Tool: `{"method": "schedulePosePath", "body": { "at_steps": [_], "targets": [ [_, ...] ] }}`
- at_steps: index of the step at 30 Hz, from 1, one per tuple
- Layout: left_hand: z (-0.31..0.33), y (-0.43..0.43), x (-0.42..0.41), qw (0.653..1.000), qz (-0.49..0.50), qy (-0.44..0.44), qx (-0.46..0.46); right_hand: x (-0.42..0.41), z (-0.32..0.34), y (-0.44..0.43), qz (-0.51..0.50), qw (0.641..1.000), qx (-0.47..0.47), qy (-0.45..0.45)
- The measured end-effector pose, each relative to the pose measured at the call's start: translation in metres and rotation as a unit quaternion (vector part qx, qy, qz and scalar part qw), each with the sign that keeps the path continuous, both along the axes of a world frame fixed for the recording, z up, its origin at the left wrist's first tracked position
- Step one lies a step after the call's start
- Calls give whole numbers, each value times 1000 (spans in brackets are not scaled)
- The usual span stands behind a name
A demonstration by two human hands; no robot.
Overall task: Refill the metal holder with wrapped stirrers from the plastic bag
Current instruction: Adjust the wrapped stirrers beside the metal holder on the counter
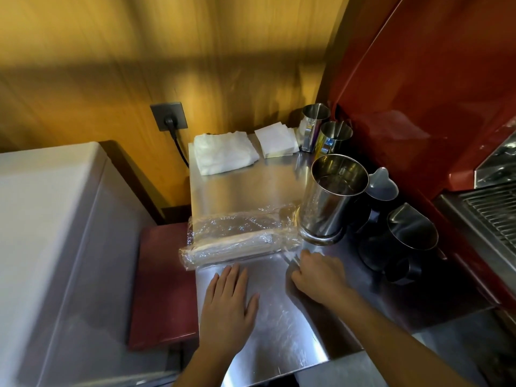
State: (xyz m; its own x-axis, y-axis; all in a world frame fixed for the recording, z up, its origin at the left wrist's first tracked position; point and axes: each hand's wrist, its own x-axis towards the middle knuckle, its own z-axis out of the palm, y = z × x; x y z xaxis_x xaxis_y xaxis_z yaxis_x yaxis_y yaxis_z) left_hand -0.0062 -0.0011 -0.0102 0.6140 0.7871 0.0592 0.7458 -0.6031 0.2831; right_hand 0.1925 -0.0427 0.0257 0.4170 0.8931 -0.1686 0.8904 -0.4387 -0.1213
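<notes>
A clear plastic bag point(237, 241) of wrapped stirrers lies lengthwise across the steel counter point(251, 188). At the bag's right end stands the tall metal holder point(329, 199), upright and seemingly empty. My left hand point(227, 305) rests flat on the counter just in front of the bag, fingers spread, holding nothing. My right hand point(318, 272) is curled at the bag's right end, its fingers pinched on the plastic there.
Several dark metal pitchers point(410, 236) stand right of the holder, two smaller steel cups point(335, 135) behind it. Folded white cloths point(223, 152) and napkins point(276, 141) lie at the back. A white appliance point(50, 233) is on the left, a red espresso machine point(432, 93) on the right.
</notes>
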Motion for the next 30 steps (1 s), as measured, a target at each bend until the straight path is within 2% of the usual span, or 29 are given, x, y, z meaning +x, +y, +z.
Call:
{"method": "schedulePosePath", "body": {
  "at_steps": [4,6,12,18,25,27,30],
  "targets": [
    [-1,1,1,1000,-2,5,-9,9,28,-2,-50,994,89,41],
    [-1,2,1,1000,-3,5,-5,17,43,-6,-69,990,98,74],
    [0,2,2,1000,-2,-8,-4,40,37,-19,-106,974,-23,199],
    [0,3,2,1000,-6,-5,-13,48,25,-22,-153,967,-82,188],
    [-1,3,0,1000,-2,-4,-28,43,33,-8,-75,981,-168,66],
    [-1,2,0,999,1,-4,-33,41,41,-7,-38,981,-172,84],
    [-2,2,-1,999,5,1,-42,41,64,-6,-21,981,-84,175]
  ]
}}
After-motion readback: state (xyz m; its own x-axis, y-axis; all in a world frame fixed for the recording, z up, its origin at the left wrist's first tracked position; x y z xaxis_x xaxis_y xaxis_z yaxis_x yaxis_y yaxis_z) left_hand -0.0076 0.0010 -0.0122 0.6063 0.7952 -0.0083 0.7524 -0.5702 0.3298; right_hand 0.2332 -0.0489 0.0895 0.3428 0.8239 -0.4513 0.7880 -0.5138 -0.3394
